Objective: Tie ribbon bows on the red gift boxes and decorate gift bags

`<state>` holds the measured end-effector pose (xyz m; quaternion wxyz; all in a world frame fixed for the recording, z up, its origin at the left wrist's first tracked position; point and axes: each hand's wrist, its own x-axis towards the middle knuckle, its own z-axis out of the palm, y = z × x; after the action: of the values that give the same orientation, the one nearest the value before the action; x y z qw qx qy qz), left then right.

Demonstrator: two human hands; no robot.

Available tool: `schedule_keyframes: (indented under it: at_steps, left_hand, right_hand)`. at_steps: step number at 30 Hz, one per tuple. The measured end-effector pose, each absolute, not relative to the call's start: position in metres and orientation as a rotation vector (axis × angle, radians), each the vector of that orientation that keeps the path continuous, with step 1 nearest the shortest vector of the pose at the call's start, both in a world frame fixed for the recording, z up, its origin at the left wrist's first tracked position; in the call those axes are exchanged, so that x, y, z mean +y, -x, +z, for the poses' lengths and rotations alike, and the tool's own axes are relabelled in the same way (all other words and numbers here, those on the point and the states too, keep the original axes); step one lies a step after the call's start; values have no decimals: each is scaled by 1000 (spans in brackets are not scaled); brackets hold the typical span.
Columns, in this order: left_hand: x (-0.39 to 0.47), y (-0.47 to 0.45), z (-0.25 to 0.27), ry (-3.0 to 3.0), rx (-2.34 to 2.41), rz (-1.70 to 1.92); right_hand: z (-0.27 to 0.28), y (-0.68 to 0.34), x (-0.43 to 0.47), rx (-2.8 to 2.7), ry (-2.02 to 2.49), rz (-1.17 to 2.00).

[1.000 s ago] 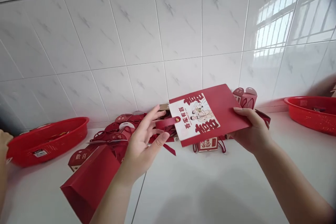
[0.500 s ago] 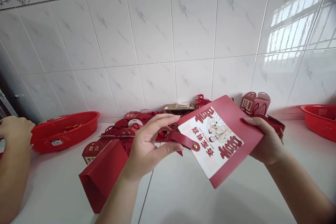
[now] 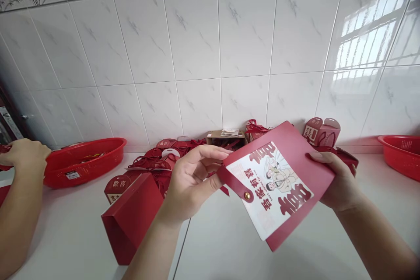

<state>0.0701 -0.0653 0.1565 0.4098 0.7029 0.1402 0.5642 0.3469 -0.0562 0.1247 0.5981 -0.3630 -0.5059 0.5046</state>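
Note:
Both hands hold a red gift bag (image 3: 297,140) up, tilted, above the counter. On its front lies a white card (image 3: 259,223) with red lettering and a cartoon couple. A red strap (image 3: 233,180) with a gold stud reaches over the card's left edge. My left hand (image 3: 193,179) is closed at the bag's left edge, its thumb by the base of the strap. My right hand (image 3: 337,181) grips the right side, thumb on the front and fingers hidden behind. Near my left forearm stands another red folded bag (image 3: 134,218), its open end facing me.
Several small red boxes (image 3: 157,165) with ribbons lie along the tiled wall (image 3: 197,43), around an open cardboard box (image 3: 215,138). Red plastic baskets stand left (image 3: 85,170) and right (image 3: 400,157). Another person's hand (image 3: 28,155) reaches in at the far left.
The bag has moved slightly right and down in view. My left fingers have shifted from the strap's middle to its base, and the strap lies closer over the card.

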Motion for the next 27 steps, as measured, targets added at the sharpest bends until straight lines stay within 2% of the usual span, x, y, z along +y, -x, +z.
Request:
schedule_keyframes:
  at_steps: [18,24,27]
  left_hand:
    - [-67,-65,162,-1706,421,1369]
    - [-63,-70,163,-1500,603,1500]
    - [-62,-73,162,-1486,527,1492]
  right_hand:
    - [118,-352,-53,-1099,811,1291]
    - [110,-352,-47,-1216,512,1372]
    - [116,-347,-46,-1082,516,1373]
